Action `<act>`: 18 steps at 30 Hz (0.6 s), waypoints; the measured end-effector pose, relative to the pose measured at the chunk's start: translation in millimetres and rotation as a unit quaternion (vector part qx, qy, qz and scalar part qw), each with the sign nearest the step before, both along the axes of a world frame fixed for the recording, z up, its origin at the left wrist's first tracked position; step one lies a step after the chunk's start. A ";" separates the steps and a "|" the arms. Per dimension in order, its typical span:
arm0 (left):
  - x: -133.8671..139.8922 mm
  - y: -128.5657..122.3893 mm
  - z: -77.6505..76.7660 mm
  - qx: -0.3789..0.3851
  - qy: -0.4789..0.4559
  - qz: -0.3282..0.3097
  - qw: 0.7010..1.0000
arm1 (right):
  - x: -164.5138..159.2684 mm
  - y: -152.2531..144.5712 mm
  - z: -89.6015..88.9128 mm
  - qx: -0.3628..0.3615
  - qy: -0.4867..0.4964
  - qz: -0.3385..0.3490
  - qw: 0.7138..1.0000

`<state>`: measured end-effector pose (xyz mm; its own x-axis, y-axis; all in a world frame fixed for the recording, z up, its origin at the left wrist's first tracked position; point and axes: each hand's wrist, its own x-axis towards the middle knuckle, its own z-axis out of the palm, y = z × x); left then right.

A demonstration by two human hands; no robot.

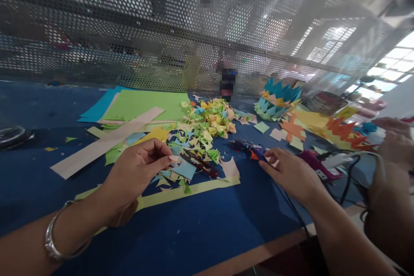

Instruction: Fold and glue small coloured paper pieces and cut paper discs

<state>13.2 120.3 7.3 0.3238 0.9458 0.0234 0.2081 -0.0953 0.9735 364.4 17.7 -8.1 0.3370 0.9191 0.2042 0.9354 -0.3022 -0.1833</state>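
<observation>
My left hand (139, 168), with a silver bangle at the wrist, pinches a small pale pink paper piece (174, 158) between thumb and fingertips. On the right, my right hand (291, 172) has its thumb and fingers closed round the near end of a dark blue glue gun (249, 147) with a black cord. Between the hands lie small scissors (202, 164) with dark red handles, among paper scraps (164, 179). Behind them is a heap of curled paper pieces (211, 116) in green, yellow and peach. A pale yellow paper strip (190, 192) lies in front of the scraps.
Green paper sheets (152, 102) and a long pale pink strip (110, 142) lie at left. A blue-and-green zigzag paper ring (278, 99) stands at back right. Another person's hand (396, 146) is at far right, near a purple glue gun (318, 166) and cables. A perforated metal panel (129, 30) rises behind.
</observation>
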 end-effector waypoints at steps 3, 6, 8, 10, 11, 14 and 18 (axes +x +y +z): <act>-0.4 0.8 -1.6 0.017 -0.001 -0.011 1.000 | 17.5 -2.8 -15.3 -0.009 0.052 -0.001 0.999; -1.9 2.5 -3.7 0.035 0.000 -0.015 0.999 | 21.0 3.7 -18.3 -0.007 0.120 0.004 0.993; -2.9 3.1 -4.6 0.043 0.002 -0.016 0.999 | 19.1 7.5 -16.5 0.003 0.179 -0.008 0.984; -3.8 3.3 -5.4 0.046 0.007 -0.020 0.999 | 15.3 7.8 -13.9 0.034 0.275 -0.030 0.960; -4.2 3.4 -5.9 0.045 0.010 -0.021 0.999 | 12.8 6.2 -12.4 0.055 0.338 -0.041 0.939; -5.1 4.4 -8.6 0.038 0.013 -0.026 0.999 | 3.5 -3.7 -7.1 0.137 0.529 -0.062 0.835; -5.8 6.4 -13.0 0.025 0.013 -0.044 0.999 | -15.2 -17.8 3.2 0.150 0.729 -0.013 0.668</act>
<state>7.4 126.6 -5.7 0.4063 0.9117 0.0603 0.2227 -0.1628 0.9612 349.3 0.0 -4.8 0.3943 0.9005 -0.1837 -0.3071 -0.0593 -0.9498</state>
